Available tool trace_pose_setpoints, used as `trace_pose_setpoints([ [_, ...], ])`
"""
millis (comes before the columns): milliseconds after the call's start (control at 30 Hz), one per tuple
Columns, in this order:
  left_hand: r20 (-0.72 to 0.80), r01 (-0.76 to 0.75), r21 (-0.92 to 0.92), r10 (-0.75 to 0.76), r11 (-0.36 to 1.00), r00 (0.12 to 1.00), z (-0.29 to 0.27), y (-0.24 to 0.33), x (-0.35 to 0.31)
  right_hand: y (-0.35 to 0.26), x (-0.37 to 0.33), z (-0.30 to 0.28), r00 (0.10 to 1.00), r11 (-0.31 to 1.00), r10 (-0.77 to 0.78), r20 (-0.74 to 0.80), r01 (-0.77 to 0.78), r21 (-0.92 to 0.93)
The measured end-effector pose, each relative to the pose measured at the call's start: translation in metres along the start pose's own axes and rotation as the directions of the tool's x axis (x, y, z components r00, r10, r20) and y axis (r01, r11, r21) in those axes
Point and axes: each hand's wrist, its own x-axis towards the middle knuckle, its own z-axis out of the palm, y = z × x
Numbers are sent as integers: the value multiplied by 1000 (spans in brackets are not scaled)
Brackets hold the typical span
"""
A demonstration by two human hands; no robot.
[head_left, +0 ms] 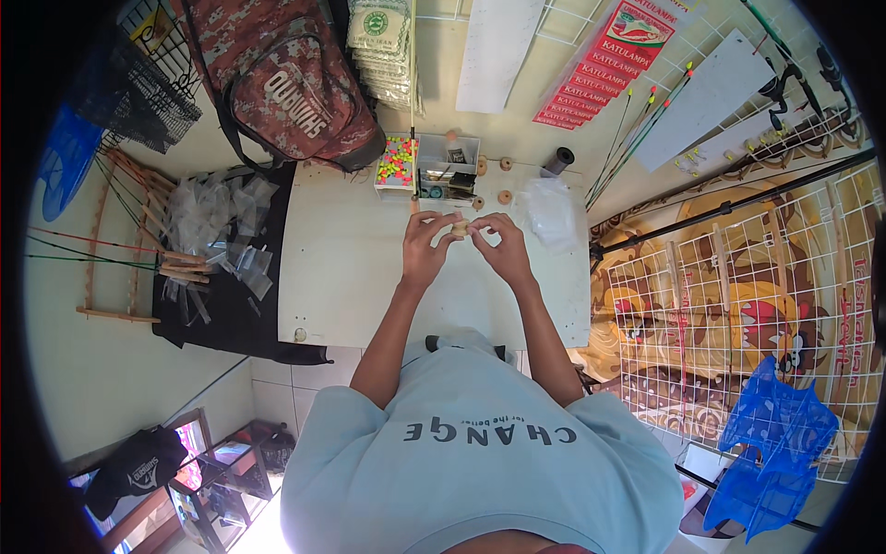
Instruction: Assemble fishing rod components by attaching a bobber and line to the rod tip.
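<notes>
Over the middle of the white table (369, 268), both my hands meet at a small pale wooden spool-like piece (460, 229). My left hand (426, 245) pinches its left side between thumb and fingers. From the other side, my right hand (504, 245) closes thumb and fingertips at its right edge. The fingers cover part of the piece, so its full shape is hidden. Similar round wooden spools (505, 197) lie just beyond my right hand. Past my left hand stands an organizer box (448, 166), with a compartment of bright yellow and pink beads (397, 162) at its left.
Clear plastic bags (550, 212) and a black cylinder (558, 162) lie at the table's right. Plastic packets and wooden handles (185, 268) cover a black cloth on the left. A camouflage bag (286, 88) hangs at the back left; a white wire grid (729, 286) stands right.
</notes>
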Motion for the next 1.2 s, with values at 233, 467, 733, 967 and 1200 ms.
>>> trace_pose_setpoints([
  [233, 12, -51, 62, 50, 997, 999, 2, 2, 4, -1, 2, 0, 1000, 998, -16, 4, 17, -53],
  [467, 32, -49, 115, 46, 992, 998, 0, 4, 4, 3, 0, 3, 999, 999, -35, -1, 35, -4],
  [733, 26, -6, 132, 3, 991, 1000, 5, 9, 3, 2, 1, -3, 999, 1000, -18, 41, 17, 26],
  [967, -87, 69, 86, -62, 994, 994, 5, 2, 10, 4, -5, -1, 999, 998, -26, 38, 24, 64],
  [1200, -58, -7, 70, 11, 998, 998, 4, 12, 13, 3, 0, -4, 999, 995, -36, -19, 37, 89],
])
